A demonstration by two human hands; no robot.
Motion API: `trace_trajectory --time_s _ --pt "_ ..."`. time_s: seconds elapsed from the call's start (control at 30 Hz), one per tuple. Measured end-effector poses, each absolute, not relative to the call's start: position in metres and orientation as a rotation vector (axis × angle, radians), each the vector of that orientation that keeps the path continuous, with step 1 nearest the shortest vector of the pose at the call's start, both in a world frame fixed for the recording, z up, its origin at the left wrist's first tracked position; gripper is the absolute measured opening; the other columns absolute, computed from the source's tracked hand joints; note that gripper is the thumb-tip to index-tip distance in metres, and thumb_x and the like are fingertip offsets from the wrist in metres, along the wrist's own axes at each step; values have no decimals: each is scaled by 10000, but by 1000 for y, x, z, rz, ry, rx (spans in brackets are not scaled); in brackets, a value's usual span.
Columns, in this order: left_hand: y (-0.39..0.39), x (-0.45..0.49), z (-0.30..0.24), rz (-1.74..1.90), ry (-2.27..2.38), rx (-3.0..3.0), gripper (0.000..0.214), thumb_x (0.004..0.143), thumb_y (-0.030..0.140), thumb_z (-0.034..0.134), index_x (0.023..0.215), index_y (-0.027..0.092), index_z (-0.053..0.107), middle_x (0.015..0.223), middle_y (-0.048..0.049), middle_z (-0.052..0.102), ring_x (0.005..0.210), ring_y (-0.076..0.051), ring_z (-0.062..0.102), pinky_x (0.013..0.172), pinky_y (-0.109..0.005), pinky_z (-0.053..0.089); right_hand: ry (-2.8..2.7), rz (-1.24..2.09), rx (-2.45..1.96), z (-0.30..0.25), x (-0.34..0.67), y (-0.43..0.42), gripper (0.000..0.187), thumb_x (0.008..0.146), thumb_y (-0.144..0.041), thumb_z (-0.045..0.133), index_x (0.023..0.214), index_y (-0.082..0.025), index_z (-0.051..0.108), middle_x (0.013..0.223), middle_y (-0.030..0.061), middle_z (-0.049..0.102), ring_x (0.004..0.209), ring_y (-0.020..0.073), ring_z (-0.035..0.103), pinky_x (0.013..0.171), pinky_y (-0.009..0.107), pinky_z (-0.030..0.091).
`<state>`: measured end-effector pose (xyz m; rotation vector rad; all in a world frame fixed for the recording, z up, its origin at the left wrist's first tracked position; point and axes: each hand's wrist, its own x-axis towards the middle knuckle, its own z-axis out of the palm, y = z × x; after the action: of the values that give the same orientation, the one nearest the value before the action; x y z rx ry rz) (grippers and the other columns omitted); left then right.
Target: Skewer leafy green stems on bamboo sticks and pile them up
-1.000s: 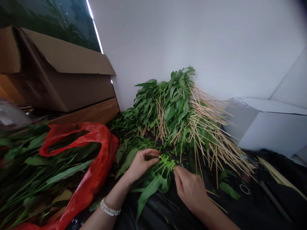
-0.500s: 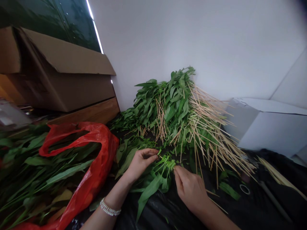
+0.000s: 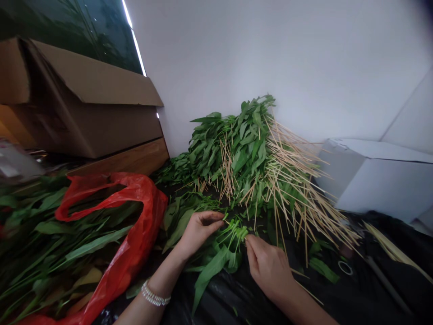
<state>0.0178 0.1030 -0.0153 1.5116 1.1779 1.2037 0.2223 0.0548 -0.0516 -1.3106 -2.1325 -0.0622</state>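
Note:
My left hand curls its fingers around the stem ends of a small bunch of green leaves lying on black plastic sheeting. My right hand pinches the same stem ends from the right, fingertips together at the cut tips. A bead bracelet sits on my left wrist. Just beyond both hands rises a large heap of leaves threaded on thin wooden skewers, leaning against the white wall.
A red plastic bag full of long leaves lies at the left. Behind it stand a cardboard box and a wooden board. A white box sits at the right, with a small ring on the sheeting.
Both hands stay at the stem ends; the left fingers have shifted slightly on the bunch. Nothing else has moved.

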Motion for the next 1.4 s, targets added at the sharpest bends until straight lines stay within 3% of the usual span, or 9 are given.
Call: trace_trajectory --time_s 0.5,0.77,1.3,1.4 --pt "101 18 -15 1203 1250 1723 235 753 299 677 928 151 728 927 -72 740 866 -215 670 809 -304 509 -2155 46 -1320 -51 222 55 242 937 -186 299 865 -215 529 747 -7 625 685 144 620 615 250 323" --pt "106 13 -15 1170 1188 1769 169 755 293 665 799 143 730 823 -70 718 796 -194 641 764 -286 475 -2154 65 -1286 -52 223 54 239 938 -184 301 865 -214 527 741 -9 611 687 138 607 623 247 321" --pt "102 16 -10 1042 1123 1921 227 810 344 599 736 147 684 773 -52 646 796 -181 581 786 -291 440 -2210 10 -1291 -49 224 54 251 935 -166 298 845 -204 529 718 -2 612 648 130 597 588 248 311" --pt "102 17 -13 1078 1142 1816 193 794 328 623 811 147 687 821 -54 667 805 -177 590 780 -283 447 -2198 11 -1284 -49 223 55 255 942 -172 291 857 -202 530 726 2 616 657 129 600 595 245 311"
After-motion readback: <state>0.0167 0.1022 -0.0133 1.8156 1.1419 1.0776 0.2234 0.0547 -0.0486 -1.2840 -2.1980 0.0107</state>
